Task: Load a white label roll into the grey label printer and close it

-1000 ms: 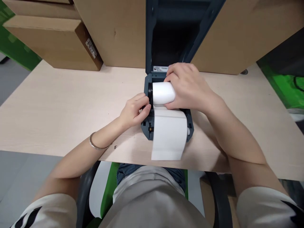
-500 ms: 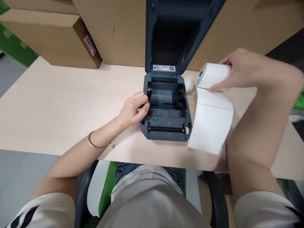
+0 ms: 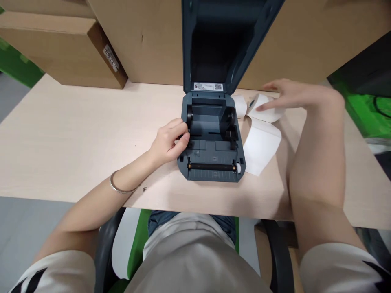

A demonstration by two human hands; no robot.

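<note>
A dark blue-grey label printer (image 3: 210, 144) stands on the table with its lid (image 3: 226, 44) raised. Its inside shows the black roller, the two roll holders and an unfilled bay. My left hand (image 3: 171, 140) is closed on the printer's left rim, its fingertips partly hidden. Right of the printer, a white label roll (image 3: 265, 109) lies on the table with a strip of labels (image 3: 263, 144) trailing toward me. Over this roll is my right hand (image 3: 290, 94), thumb and fingers apart, the thumb against or just above the paper. Another white roll (image 3: 240, 106) sits half hidden behind the printer.
Cardboard boxes line the back, a smaller one (image 3: 55, 49) at the left and a large one (image 3: 146, 49) behind the lid. A small dark bit (image 3: 144, 189) lies near the table's front edge. Green and black items (image 3: 369, 106) are beyond the right edge.
My right hand has moved left and set the label roll down beside the printer, and its fingers have opened. The label strip has shifted with the roll. My left hand stays put.
</note>
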